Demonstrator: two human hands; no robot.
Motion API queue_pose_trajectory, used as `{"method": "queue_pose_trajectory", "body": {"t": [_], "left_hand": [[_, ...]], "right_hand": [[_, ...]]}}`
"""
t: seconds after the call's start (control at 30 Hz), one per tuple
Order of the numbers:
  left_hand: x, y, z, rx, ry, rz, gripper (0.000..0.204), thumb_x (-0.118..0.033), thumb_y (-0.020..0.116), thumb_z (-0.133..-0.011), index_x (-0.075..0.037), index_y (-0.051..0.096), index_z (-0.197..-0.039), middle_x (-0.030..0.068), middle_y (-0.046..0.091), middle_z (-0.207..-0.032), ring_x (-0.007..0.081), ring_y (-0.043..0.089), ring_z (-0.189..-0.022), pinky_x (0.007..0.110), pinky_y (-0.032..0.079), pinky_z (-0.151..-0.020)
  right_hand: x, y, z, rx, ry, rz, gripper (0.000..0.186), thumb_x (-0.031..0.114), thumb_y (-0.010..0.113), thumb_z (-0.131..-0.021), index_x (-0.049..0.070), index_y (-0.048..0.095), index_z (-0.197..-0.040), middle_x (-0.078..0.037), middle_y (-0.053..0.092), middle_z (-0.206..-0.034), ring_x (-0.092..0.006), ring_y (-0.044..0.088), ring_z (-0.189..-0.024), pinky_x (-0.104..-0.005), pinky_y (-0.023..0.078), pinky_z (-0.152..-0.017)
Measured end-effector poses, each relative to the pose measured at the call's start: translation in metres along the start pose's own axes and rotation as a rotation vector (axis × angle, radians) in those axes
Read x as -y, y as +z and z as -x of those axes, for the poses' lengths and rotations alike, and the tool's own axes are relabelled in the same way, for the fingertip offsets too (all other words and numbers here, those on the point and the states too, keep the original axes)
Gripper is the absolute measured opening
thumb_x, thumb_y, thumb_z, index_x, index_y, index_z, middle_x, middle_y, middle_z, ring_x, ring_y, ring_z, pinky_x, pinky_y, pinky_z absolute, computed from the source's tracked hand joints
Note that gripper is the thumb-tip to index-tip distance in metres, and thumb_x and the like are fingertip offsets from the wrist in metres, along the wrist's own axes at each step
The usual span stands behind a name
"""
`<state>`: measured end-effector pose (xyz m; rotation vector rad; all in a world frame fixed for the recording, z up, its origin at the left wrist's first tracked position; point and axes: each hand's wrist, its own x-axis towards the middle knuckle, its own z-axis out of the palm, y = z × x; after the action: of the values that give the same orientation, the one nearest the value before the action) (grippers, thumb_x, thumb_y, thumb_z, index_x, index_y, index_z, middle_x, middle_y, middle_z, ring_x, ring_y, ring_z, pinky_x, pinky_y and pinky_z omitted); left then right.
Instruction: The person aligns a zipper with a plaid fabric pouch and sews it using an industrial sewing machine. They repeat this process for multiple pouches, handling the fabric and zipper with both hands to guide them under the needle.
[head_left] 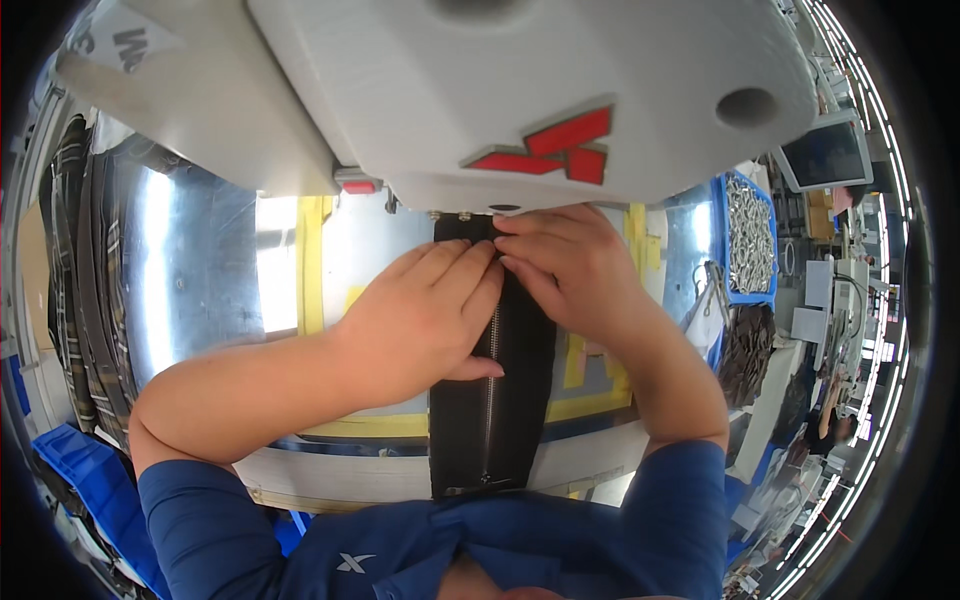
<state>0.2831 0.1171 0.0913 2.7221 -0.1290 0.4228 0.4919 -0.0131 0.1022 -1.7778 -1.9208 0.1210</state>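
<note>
A black fabric piece point(460, 420) with a metal zipper point(491, 400) along its length runs from my body up under the head of a pale grey sewing machine point(420, 110). My left hand point(425, 305) lies flat on the fabric, fingers stretched toward the machine and thumb apart across the zipper. Opposite it, my right hand point(578, 265) has its thumb and fingertips drawn together on the fabric close below the machine head, near my left fingertips. The machine head hides the needle area and the fabric's far end.
Yellow tape point(312, 260) marks the work surface on both sides. At the right stands a blue bin point(729, 262) of small metal parts, with dark cloth pieces point(748, 345) nearer me. Dark and plaid garments point(85, 280) hang at the left, above a blue crate point(95, 490).
</note>
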Motion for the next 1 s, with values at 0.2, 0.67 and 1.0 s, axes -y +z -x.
{"method": "queue_pose_trajectory", "body": {"t": [0.2, 0.67, 1.0], "left_hand": [[0.002, -0.005, -0.003, 0.033, -0.034, -0.002, 0.095, -0.057, 0.088, -0.07, 0.01, 0.062, -0.133, 0.0263, 0.063, -0.14, 0.0405, 0.063, -0.126, 0.048, 0.051, -0.109], [-0.001, -0.012, -0.008, 0.128, -0.07, -0.159, 0.102, -0.066, 0.087, -0.066, 0.005, 0.064, -0.136, 0.0191, 0.063, -0.147, 0.0334, 0.063, -0.122, 0.044, 0.049, -0.099], [0.005, -0.015, -0.008, 0.129, -0.055, -0.101, 0.1, -0.066, 0.089, -0.065, 0.004, 0.066, -0.133, 0.0171, 0.063, -0.147, 0.0309, 0.062, -0.118, 0.041, 0.048, -0.097]], "right_hand": [[0.0, 0.002, 0.001, -0.031, -0.007, 0.022, 0.015, 0.012, 0.079, -0.086, 0.008, 0.08, -0.101, -0.004, 0.08, -0.117, -0.0275, 0.072, -0.105, -0.0423, 0.056, -0.095], [0.003, -0.017, 0.009, 0.165, 0.013, 0.044, 0.021, 0.024, 0.068, -0.1, 0.009, 0.081, -0.106, -0.005, 0.08, -0.122, -0.0251, 0.078, -0.093, -0.0397, 0.062, -0.074], [0.009, -0.019, 0.002, 0.203, 0.011, 0.124, 0.022, 0.025, 0.067, -0.1, 0.01, 0.082, -0.105, -0.002, 0.08, -0.123, -0.0251, 0.078, -0.092, -0.0401, 0.062, -0.074]]}}
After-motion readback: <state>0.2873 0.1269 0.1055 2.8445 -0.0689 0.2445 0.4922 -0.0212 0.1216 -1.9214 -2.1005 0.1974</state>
